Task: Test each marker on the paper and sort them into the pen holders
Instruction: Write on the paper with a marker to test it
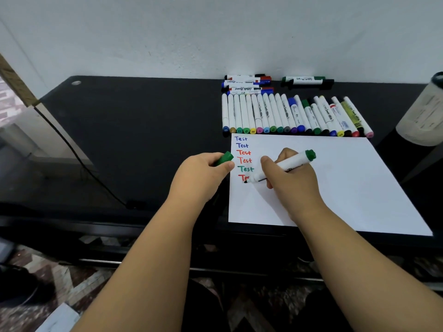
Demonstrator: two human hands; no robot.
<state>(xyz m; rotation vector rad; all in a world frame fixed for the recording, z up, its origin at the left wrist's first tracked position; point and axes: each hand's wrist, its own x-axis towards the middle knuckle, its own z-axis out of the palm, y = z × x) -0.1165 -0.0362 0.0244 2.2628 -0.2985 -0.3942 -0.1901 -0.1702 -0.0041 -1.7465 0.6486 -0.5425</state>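
Desk (pixel 143 130), black and wide, fills the middle of the view and runs back to a pale wall (pixel 215 32). A white sheet of paper (pixel 335 183) lies on the desk's right half, its near edge reaching the desk's front edge. Two bare forearms come up from the bottom of the view toward the paper. The right hand (pixel 291 179) rests on the sheet with its fingers curled round a white marker (pixel 281 167) that has a green end; the marker is tilted, its tip down on the paper at the left, right at the lowest written word. The left hand (pixel 203 174) sits just off the paper's left edge, above the desk, fingers closed round a green cap (pixel 224 158). Down the paper's left side runs a column of the handwritten word "Test" (pixel 244 153): two in blue at the top, two in red, one in green, and a red one at the bottom partly hidden by the marker tip. Behind the paper, touching its far edge, a long row of markers (pixel 294 116) lies side by side with coloured caps toward the viewer. Farther back, against the wall, two small groups of markers lie crosswise: a stack (pixel 248 83) on the left and a pair (pixel 306 82) to its right. A pale cylinder (pixel 424 113) stands at the desk's right edge. A dark cable (pixel 79 154) crosses the desk's left part.
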